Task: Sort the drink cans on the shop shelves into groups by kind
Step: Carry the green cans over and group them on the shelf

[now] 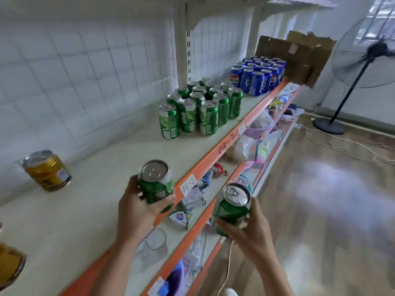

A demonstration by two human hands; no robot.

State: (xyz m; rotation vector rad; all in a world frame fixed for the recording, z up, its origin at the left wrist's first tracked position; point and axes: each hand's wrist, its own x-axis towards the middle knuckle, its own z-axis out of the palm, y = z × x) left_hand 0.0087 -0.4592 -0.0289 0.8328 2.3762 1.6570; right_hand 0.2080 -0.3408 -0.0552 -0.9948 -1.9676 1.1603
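— Left hand (136, 208), what was it doing?
— It gripped one green can (157, 184), fingers curled round the body, the can's plain bottom end turned toward the camera, held just above the front edge of the top shelf (89, 189).
— And the right hand (250, 233)?
— It held a second green can (232, 207) the same way, fingers wrapped round its lower half, pull-tab end up, out in front of the shelf's orange edge and over the lower shelves.
— So two green cans in hand. How many on the shelf?
— A cluster of green cans (201, 105) stood upright farther along the top shelf; about fifteen tops showed, though the ones at the back were hard to separate. Just beyond them stood a block of blue cans (259, 74), roughly twenty, tightly packed, the rear rows too small to count surely.
— Any other kind?
— One gold can (48, 170) stood alone near the tiled wall, well apart from the green group. Part of another gold can (10, 265) showed at the left border.
— Beyond the cans?
— One torn cardboard sheet (299, 58) stood behind the blue block, and one pedestal fan (363, 60) stood on the floor.
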